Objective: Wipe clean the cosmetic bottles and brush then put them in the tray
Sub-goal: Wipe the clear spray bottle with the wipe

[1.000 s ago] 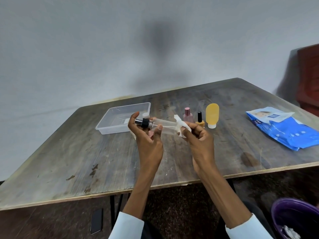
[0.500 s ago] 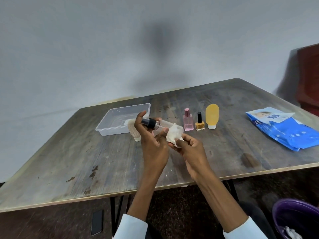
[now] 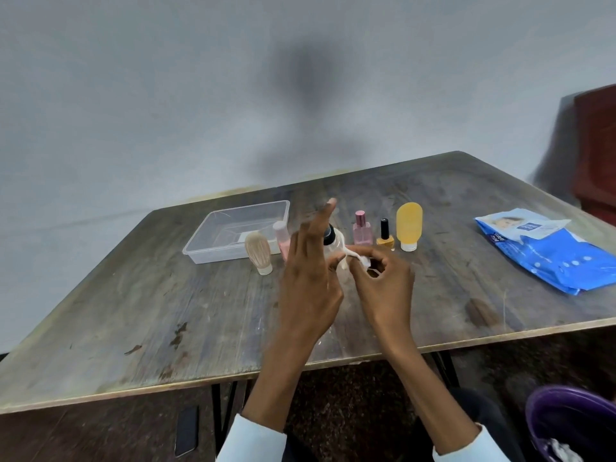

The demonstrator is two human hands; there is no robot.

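Head view: clear bottle (image 3: 334,245) half hidden behind left hand (image 3: 308,281).

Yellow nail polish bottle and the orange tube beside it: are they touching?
Apart. The head view shows bare table between the yellow nail polish bottle and the orange tube, both upright.

the light is soft, dim and cool, with no hard highlights. a broad dark shadow (image 3: 305,81) sits on the grey wall (image 3: 133,95) above the scene, its edges diffuse. the wooden surface (image 3: 166,311) shows a faint sheen but no glare. the left hand (image 3: 310,278) is smeared by motion blur, its raised fingers ghosted, and the clear bottle (image 3: 333,243) it holds is hazy. the right hand (image 3: 383,281) is sharper. the surface's near edge bows, the wide lens bending lines toward the frame's borders, and the corners go soft and dark.
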